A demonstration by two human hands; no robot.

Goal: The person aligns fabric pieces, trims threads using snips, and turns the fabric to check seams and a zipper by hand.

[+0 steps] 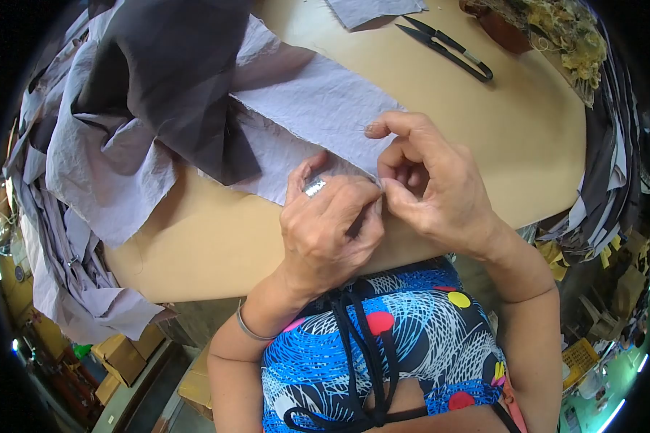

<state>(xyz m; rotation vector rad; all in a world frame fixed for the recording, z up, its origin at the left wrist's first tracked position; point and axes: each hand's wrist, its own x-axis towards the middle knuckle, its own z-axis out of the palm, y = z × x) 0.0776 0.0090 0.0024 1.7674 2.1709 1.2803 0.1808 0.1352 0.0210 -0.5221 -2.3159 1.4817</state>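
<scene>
A pale lavender-grey cloth strip [318, 101] with frayed edges lies on the table. My left hand [331, 224], wearing a wide silver ring, pinches the cloth's near end between thumb and finger. Right beside it, my right hand [437, 180] is closed at the same corner, thumb against a bent finger, with the index finger raised and curled. The fingertips of both hands nearly meet there. Any thread between them is too small to make out. Dark brown cloth [170, 79] lies bunched over more lavender cloth [112, 169] to the left.
Black thread snips [451, 54] lie on the tan tabletop [513, 144] at the back right. Beside them is a container heaped with thread scraps [567, 36]. A small cloth piece [368, 11] lies at the far edge. Cloth strips [610, 173] hang over the right side.
</scene>
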